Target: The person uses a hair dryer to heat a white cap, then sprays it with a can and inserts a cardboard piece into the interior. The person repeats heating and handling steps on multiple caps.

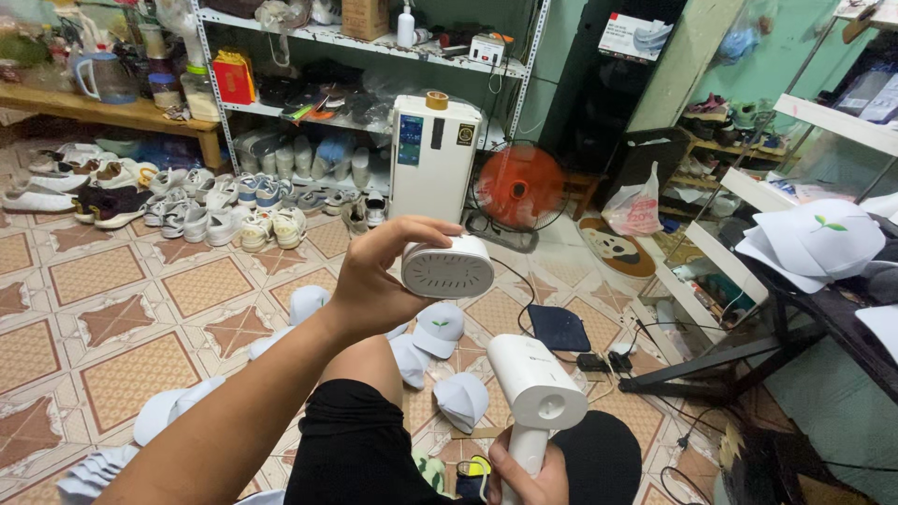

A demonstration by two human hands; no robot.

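Left hand (374,281) clamped around vented white head (448,268); right hand (528,479), half cut off, gripping white steamer handle (529,411).

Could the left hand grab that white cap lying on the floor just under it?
Probably not right now. The left hand is raised and already gripping a white rounded plastic part with a slotted face, so it is full. The white cap on the tiled floor lies lower down, with nothing covering it.
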